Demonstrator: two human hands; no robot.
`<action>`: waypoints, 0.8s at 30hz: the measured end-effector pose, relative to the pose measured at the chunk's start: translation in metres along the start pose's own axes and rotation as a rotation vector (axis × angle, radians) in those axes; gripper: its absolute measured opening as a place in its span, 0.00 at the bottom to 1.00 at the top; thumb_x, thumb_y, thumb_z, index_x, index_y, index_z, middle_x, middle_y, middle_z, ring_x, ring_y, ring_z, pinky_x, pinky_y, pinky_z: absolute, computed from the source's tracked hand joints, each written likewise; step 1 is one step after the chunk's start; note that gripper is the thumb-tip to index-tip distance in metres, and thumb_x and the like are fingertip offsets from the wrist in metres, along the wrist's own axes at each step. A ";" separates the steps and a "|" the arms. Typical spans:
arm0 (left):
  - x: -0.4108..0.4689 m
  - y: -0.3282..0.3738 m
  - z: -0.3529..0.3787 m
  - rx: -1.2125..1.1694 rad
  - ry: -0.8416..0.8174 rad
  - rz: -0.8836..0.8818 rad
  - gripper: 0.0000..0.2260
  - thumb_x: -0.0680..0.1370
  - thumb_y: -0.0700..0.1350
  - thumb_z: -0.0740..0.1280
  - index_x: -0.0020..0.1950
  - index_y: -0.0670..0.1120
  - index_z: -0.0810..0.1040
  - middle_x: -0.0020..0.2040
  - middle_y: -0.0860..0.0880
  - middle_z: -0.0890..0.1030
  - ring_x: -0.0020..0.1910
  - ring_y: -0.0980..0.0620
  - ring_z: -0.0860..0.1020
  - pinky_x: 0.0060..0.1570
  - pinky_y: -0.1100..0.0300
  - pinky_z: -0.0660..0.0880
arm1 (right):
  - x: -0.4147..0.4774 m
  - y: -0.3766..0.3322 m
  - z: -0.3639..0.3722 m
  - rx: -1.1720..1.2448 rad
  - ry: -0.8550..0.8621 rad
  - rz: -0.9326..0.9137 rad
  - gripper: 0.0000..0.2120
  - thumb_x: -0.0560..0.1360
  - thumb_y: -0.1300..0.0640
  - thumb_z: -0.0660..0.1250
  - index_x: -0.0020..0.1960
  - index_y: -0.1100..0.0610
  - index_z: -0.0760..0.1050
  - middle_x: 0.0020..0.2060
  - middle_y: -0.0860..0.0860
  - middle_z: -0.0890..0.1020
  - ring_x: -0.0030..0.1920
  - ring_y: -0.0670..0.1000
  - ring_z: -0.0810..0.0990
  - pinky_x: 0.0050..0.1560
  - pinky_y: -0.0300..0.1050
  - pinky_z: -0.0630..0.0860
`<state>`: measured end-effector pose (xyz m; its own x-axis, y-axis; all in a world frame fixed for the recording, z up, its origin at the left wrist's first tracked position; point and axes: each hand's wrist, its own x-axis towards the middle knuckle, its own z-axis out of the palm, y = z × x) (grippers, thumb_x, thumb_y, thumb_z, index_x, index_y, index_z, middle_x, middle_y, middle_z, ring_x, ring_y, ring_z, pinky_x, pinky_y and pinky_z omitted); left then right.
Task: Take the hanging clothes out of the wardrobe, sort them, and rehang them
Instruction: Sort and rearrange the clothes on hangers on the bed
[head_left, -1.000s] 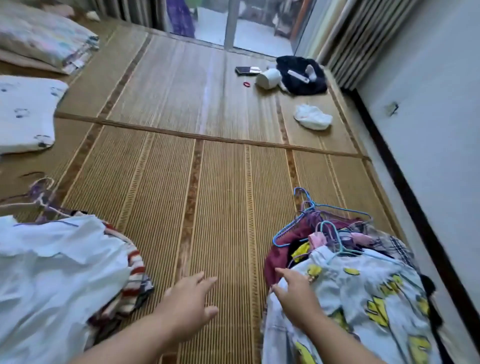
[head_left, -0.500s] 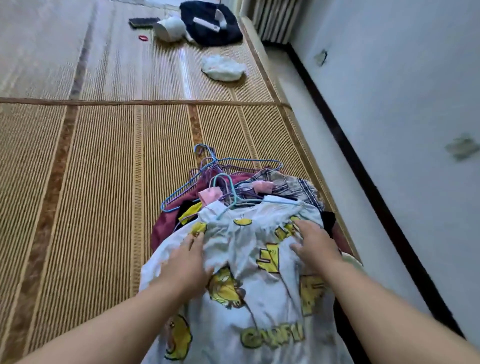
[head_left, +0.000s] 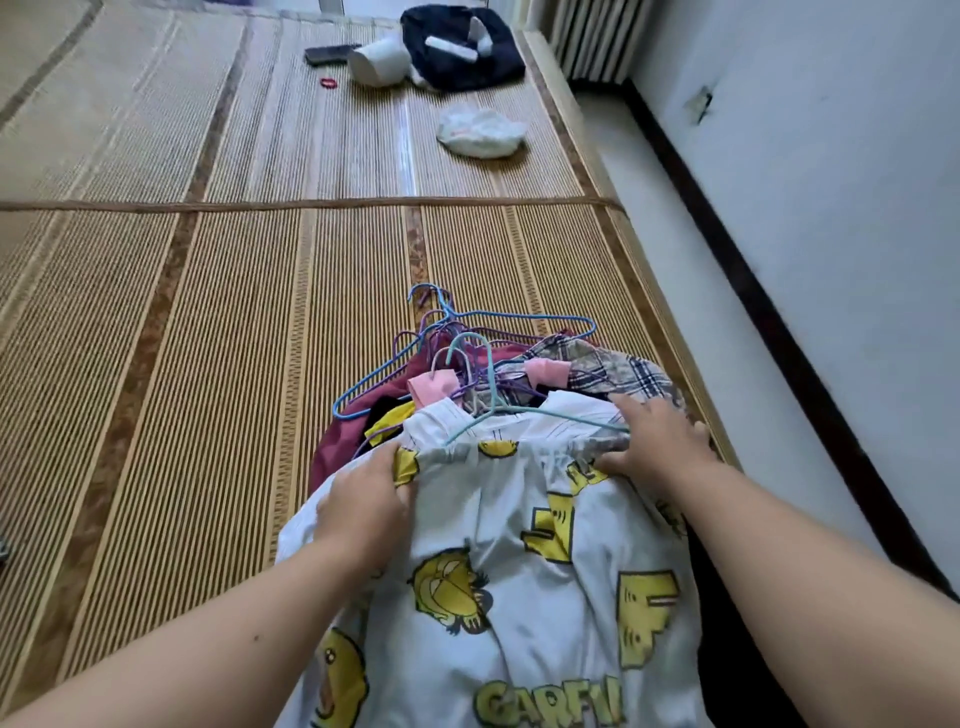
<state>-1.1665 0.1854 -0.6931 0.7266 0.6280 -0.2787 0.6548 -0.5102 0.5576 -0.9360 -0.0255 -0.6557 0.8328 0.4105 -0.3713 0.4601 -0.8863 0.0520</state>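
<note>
Hands: both bare, forearms entering from the near edge. The left hand (head_left: 363, 501) has its fingers curled into the left shoulder of a white cotton T-shirt (head_left: 519, 597) printed with yellow cartoon cats and yellow lettering, bunching the cloth. The right hand (head_left: 662, 441) lies over the shirt's right shoulder, thumb and fingers pinching the gathered fabric at the hanger's end.

T-shirt: front up, topmost on a pile of clothes at the near right of a woven straw mat (head_left: 208, 364). It hangs on a pale teal wire hanger (head_left: 498, 410), hook pointing away.

Pile beneath:
- maroon garment (head_left: 332, 452), left side, mostly covered
- grey-and-navy plaid garment (head_left: 618, 371), right side, just beyond the right hand
- two pink fabric pieces (head_left: 434, 387) beside the hanger hooks
- blue and purple wire hangers (head_left: 467, 317), tangled, at the pile's far edge

Mid mat: a brown seam band crosses it from side to side.

Far mat:
- crumpled white cloth (head_left: 480, 132), apart from the rest
- small red hair tie (head_left: 328, 82)
- white cup-shaped container (head_left: 376, 62) lying on its side, touching a dark navy garment (head_left: 462, 52) with white items on it
- flat black phone (head_left: 330, 52), just left of the container

Right side: white wall (head_left: 831, 182) with a dark baseboard, and a ribbed white radiator (head_left: 597, 36) at the far corner.
</note>
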 end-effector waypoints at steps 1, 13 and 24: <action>-0.004 0.003 -0.006 -0.066 0.014 0.039 0.12 0.77 0.48 0.60 0.59 0.56 0.74 0.50 0.49 0.81 0.51 0.42 0.77 0.47 0.51 0.74 | -0.009 0.004 -0.004 0.043 -0.009 -0.042 0.30 0.69 0.39 0.68 0.68 0.44 0.66 0.61 0.54 0.71 0.62 0.57 0.72 0.61 0.56 0.68; -0.102 -0.032 -0.197 -0.385 -0.086 0.131 0.10 0.79 0.50 0.63 0.40 0.55 0.82 0.36 0.56 0.81 0.36 0.57 0.77 0.35 0.62 0.71 | -0.167 -0.059 -0.124 0.368 0.066 -0.318 0.15 0.78 0.52 0.61 0.35 0.55 0.66 0.31 0.49 0.73 0.36 0.52 0.72 0.33 0.43 0.61; -0.174 -0.075 -0.444 -0.312 0.235 0.184 0.08 0.71 0.51 0.62 0.39 0.52 0.81 0.36 0.53 0.80 0.37 0.53 0.76 0.40 0.55 0.71 | -0.266 -0.219 -0.296 0.668 0.103 -0.517 0.11 0.77 0.51 0.64 0.36 0.49 0.77 0.29 0.46 0.76 0.32 0.49 0.73 0.33 0.43 0.67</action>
<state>-1.4345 0.3751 -0.3397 0.7346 0.6784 0.0132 0.3980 -0.4466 0.8014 -1.1669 0.1234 -0.2938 0.6068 0.7872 -0.1099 0.5388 -0.5090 -0.6713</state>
